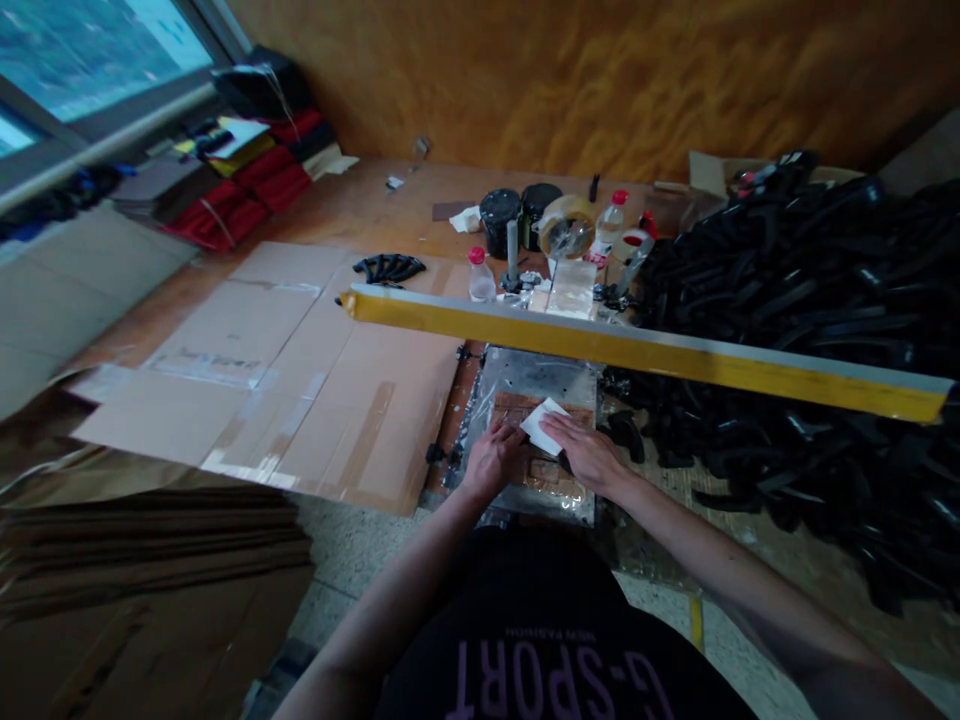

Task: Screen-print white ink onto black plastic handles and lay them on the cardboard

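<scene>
Left hand (493, 460): fingers bent beside thin white square sheet (537, 430); I can't tell if gripping.
Sheet: right of left fingertips, over reddish-brown rectangular slab (545, 476).
Right hand (589, 452): loosely extended fingers on sheet's right side.
Glossy black curved pieces (757, 290): heaped far right.

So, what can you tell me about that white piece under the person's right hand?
The white piece looks thin and plain, with fairly straight edges and one corner pointing away from the person; whether it is paper or cloth I cannot tell. It lies roughly flat, set at an angle, over a brown surface. The right hand has its fingers on its right part, hiding some of it. The left hand is close to its left edge; contact there is unclear.
</scene>
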{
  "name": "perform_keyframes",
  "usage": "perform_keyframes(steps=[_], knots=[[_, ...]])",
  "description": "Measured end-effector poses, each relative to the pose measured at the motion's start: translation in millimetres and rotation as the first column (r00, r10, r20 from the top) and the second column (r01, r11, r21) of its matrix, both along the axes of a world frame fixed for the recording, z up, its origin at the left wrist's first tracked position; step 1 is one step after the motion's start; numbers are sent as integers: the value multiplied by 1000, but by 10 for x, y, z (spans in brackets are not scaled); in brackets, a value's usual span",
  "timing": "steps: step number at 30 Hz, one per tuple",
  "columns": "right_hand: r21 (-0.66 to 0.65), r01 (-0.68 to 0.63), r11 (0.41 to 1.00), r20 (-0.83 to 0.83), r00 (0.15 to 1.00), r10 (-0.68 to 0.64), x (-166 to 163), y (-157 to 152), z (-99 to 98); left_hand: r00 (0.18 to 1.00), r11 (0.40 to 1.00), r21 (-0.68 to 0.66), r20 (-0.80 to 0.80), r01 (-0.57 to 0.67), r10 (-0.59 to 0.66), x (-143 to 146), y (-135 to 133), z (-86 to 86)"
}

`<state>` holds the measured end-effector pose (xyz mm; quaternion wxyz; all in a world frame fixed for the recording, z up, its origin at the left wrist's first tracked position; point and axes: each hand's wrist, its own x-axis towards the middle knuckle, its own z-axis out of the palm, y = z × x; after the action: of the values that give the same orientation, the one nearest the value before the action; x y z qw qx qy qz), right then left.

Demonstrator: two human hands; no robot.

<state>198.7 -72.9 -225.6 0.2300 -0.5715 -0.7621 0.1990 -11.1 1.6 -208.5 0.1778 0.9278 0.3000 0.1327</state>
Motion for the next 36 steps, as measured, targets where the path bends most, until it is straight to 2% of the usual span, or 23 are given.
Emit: perform_keyframes(steps=[4, 8, 13, 15, 17, 18, 20, 21, 23, 25, 27, 29, 32, 36], knots=[[-45, 14, 999, -5, 1000, -14, -58, 78, 154, 1000, 1000, -11, -12, 8, -8, -9, 6, 13], [-62, 68, 996, -48, 996, -71, -140, 164, 220, 1000, 1000, -25, -31, 1, -2, -16, 8, 20], [-114, 80, 990, -81, 993, -90, -16, -155, 329, 999, 1000, -24, -52, -3, 1, -14, -2, 10], [-155, 171, 973, -141, 971, -193, 110, -315, 376, 998, 1000, -18, -64, -10, 8, -14, -6, 6], [-209, 375, 903, -254, 871, -421, 243, -433, 382, 997, 1000, -11, -69, -24, 24, -16, -9, 3], [-253, 492, 833, -330, 765, -552, 301, -473, 366, 998, 1000, -8, -64, -30, 29, -17, -9, 2], [-393, 633, 667, -497, 465, -733, 380, -522, 312, 998, 1000, -6, -48, -27, 27, -25, -7, 3], [-481, 636, 603, -564, 302, -769, 397, -536, 284, 999, 1000, -9, -43, -27, 26, -30, -5, 7], [-629, 555, 544, -633, 41, -773, 392, -557, 249, 998, 999, -23, -46, -43, 42, -40, -3, 33], [-699, 470, 538, -649, -104, -753, 364, -583, 254, 996, 996, -47, -58, -71, 68, -27, -12, 88], [-718, 445, 535, -656, -174, -735, 356, -623, 296, 997, 994, -78, -43, -72, 69, 36, -44, 167], [-711, 452, 539, -669, -199, -716, 402, -672, 356, 999, 992, -119, 8, -29, 31, 175, -108, 249], [-675, 516, 528, -694, -200, -692, 580, -738, 451, 998, 981, -184, 42, 60, -53, 524, -267, 332], [-613, 618, 493, -724, -189, -663, 921, -734, 560, 984, 957, -232, 22, 177, -177, 1054, -533, 336]])
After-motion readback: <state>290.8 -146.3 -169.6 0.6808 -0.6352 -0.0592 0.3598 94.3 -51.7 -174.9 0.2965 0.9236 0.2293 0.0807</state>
